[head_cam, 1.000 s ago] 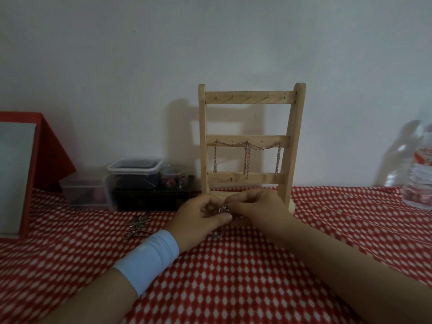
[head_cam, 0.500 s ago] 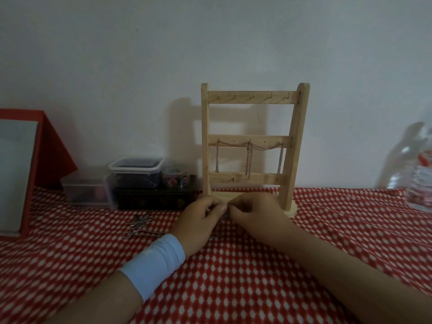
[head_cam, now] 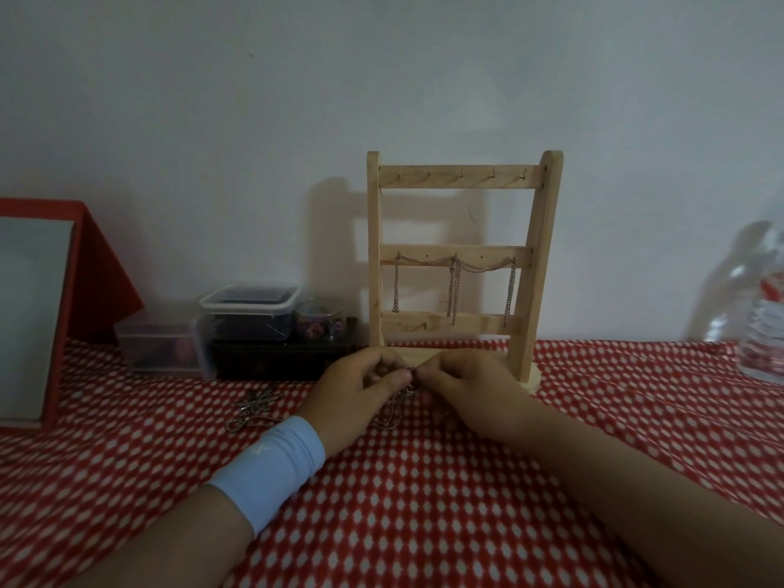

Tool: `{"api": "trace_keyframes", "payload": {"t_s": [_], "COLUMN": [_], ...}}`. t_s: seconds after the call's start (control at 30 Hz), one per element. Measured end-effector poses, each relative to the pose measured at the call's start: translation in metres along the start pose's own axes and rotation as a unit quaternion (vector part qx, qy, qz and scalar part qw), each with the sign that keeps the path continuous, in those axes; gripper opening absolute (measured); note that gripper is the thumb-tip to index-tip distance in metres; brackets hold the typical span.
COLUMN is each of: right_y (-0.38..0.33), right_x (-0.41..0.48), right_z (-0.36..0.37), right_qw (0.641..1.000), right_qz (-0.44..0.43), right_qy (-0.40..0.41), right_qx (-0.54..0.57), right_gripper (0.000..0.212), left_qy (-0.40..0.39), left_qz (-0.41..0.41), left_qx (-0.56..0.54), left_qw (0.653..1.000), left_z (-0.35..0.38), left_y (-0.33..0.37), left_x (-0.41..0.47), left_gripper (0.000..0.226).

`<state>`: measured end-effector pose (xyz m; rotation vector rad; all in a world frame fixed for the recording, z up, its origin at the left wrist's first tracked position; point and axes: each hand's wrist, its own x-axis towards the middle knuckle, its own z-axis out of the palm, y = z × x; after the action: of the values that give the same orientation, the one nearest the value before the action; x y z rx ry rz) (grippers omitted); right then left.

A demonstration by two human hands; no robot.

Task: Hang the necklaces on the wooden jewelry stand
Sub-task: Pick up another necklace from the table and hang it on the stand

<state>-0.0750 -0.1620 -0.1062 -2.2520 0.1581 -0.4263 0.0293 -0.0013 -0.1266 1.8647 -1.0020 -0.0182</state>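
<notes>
Mostly hidden between pinching left hand (head_cam: 360, 388) and right hand (head_cam: 462, 388): necklace (head_cam: 392, 413). Partly behind them: stand base (head_cam: 532, 375). Cut by right edge: bottle (head_cam: 763, 328); by left edge: red frame (head_cam: 106, 269).

The jewelry stand (head_cam: 462, 180) is pale bare wood, matt, with faint grain and small metal hooks along its top bar. The hung chains (head_cam: 453, 290) are fine silvery metal links, as is the necklace (head_cam: 393, 411) (dull in this dim light). The desk's cloth (head_cam: 424, 502) is matt printed fabric; the containers (head_cam: 250, 309) are cloudy plastic, and the bottle (head_cam: 763, 333) is clear and glossy.
</notes>
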Motion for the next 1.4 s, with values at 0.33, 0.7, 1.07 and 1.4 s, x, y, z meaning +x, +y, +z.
{"api": "trace_keyframes", "payload": {"t_s": [0.33,0.7,1.07,1.4], "right_y": [-0.005,-0.004,-0.004,-0.006], "right_x": [0.0,0.002,0.004,0.004], "right_z": [-0.003,0.0,0.002,-0.003], "right_qw": [0.95,0.965,0.963,0.996], "right_qz": [0.086,0.089,0.16,0.021], "right_qy": [-0.106,-0.082,-0.01,-0.016], "right_qx": [0.281,0.231,0.219,0.085], "right_gripper": [0.029,0.033,0.031,0.019], "left_qy": [-0.046,0.053,0.135,0.123], "left_qz": [-0.059,0.056,0.091,-0.007], "left_qx": [-0.119,-0.008,0.007,-0.195], "left_qw": [0.99,0.997,0.987,0.973], "left_z": [0.0,-0.002,0.008,0.002], "left_y": [0.005,0.008,0.015,0.034], "left_x": [-0.002,-0.001,-0.003,0.002], "left_gripper": [0.023,0.021,0.015,0.012]}}
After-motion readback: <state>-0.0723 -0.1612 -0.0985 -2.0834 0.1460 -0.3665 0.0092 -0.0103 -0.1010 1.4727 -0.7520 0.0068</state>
